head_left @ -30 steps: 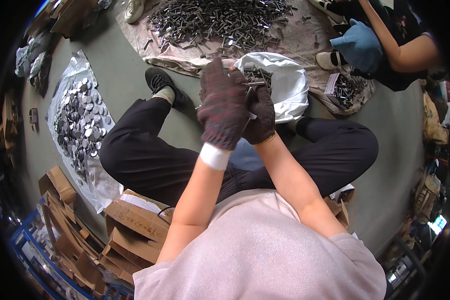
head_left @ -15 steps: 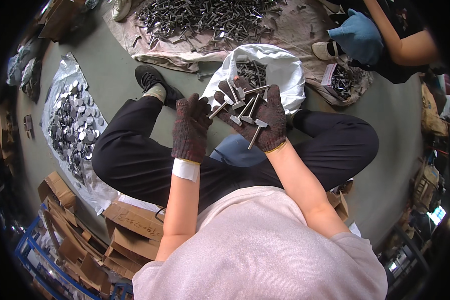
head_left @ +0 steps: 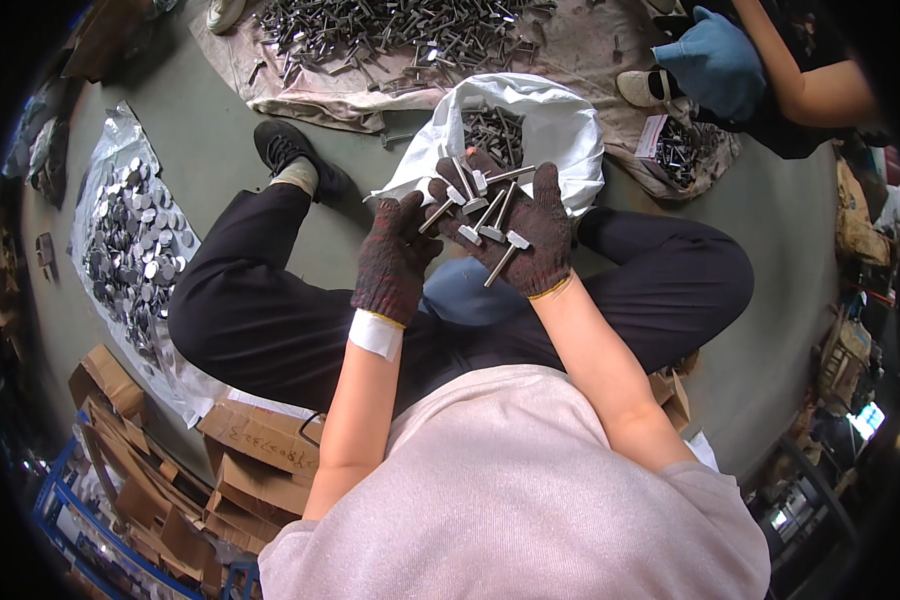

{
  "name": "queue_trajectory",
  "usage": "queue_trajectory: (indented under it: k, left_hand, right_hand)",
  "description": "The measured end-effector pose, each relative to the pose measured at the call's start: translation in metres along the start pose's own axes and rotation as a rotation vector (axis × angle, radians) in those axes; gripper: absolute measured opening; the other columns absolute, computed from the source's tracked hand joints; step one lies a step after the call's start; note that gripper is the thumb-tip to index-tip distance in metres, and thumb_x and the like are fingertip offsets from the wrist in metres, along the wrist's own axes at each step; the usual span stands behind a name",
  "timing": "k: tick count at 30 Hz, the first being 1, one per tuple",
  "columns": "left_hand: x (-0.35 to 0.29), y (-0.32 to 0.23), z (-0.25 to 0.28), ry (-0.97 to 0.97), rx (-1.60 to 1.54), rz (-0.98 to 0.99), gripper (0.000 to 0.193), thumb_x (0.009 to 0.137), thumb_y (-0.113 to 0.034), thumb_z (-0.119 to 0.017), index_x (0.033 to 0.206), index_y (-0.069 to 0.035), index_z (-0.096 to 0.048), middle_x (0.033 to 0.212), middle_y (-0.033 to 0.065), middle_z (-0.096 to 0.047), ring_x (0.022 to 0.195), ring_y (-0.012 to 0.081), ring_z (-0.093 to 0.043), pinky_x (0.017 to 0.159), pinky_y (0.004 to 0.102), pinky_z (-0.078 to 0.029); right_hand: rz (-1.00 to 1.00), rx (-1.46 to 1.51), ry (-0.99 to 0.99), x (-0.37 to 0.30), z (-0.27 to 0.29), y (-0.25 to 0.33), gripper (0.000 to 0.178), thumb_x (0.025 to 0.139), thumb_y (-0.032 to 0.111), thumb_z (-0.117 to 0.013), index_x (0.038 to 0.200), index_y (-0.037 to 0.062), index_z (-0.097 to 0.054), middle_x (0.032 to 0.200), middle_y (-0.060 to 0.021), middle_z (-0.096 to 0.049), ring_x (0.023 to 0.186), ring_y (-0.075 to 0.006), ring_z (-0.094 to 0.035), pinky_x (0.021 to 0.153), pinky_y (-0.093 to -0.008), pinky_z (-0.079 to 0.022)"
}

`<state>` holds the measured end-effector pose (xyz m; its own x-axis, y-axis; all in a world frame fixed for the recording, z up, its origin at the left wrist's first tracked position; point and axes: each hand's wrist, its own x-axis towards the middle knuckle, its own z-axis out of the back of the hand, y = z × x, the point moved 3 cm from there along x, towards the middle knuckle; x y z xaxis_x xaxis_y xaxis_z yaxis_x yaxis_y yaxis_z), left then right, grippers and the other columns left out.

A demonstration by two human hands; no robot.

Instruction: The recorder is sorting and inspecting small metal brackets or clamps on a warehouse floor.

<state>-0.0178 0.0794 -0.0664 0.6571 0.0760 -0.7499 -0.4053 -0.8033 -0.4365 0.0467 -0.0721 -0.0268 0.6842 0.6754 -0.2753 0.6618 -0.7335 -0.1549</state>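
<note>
Right hand: my right hand (head_left: 515, 235), in a dark knit glove, lies palm up over my lap with its fingers (head_left: 547, 190) loosely curled under a loose bunch of metal bolts (head_left: 485, 215); they cradle the bolts, they do not clamp them.
Left hand: my left hand (head_left: 395, 260), gloved the same way, has its fingers (head_left: 410, 215) pinched together on the shaft end of one bolt (head_left: 436, 214) at the near edge of the bunch.
Bolts: square heads, plain shafts, fanned across the right palm and pointing several ways; one (head_left: 503, 258) hangs low off the heel of the hand.
Bag: a white plastic bag (head_left: 560, 125) stands open on the floor just beyond my hands, more bolts inside.
Around: a heap of bolts on a cloth (head_left: 610, 45) farther out, round metal discs (head_left: 130, 250) on a plastic sheet to my left, flattened cartons (head_left: 260, 440) by my left hip, another person's blue-gloved hand (head_left: 715, 60) at upper right.
Risk: I judge the low-hanging bolt likeliest to slide off, since nothing grips it; tilting the palm could spill the whole bunch into my lap.
Risk two: tugging the pinched bolt sideways could drag its neighbours along.
</note>
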Motion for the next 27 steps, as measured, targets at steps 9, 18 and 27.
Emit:
queue_trajectory:
  k: [9, 18, 27]
  left_hand:
    - [-0.006, 0.01, -0.013, 0.043, -0.056, 0.078, 0.042, 0.097, -0.042, -0.062, 0.119, -0.006, -0.065, 0.101, 0.0039, -0.07, 0.085, 0.0178, -0.063, 0.07, 0.0304, -0.046]
    - [-0.01, 0.013, -0.018, 0.038, -0.031, 0.072, 0.037, 0.097, -0.04, -0.061, 0.115, -0.008, -0.066, 0.094, 0.0018, -0.07, 0.08, 0.015, -0.064, 0.068, 0.0296, -0.047]
    - [-0.008, 0.021, -0.009, 0.043, 0.036, 0.088, 0.042, 0.1, -0.044, -0.054, 0.12, -0.008, -0.062, 0.105, 0.0089, -0.07, 0.093, 0.025, -0.066, 0.086, 0.0405, -0.053]
  right_hand:
    - [0.007, 0.042, -0.027, -0.002, 0.006, 0.002, 0.081, 0.088, 0.06, -0.062, 0.146, 0.0053, -0.044, 0.155, -0.0215, -0.037, 0.144, -0.0405, -0.033, 0.117, -0.0578, -0.03]
    - [-0.019, 0.082, -0.019, -0.006, 0.007, 0.001, 0.085, 0.088, 0.061, -0.063, 0.148, 0.0049, -0.041, 0.155, -0.0222, -0.035, 0.143, -0.0412, -0.033, 0.116, -0.0585, -0.03]
    - [0.007, -0.004, -0.031, -0.008, -0.003, 0.001, 0.089, 0.084, 0.068, -0.062, 0.144, 0.0039, -0.047, 0.149, -0.0232, -0.043, 0.14, -0.0411, -0.039, 0.114, -0.0564, -0.035]
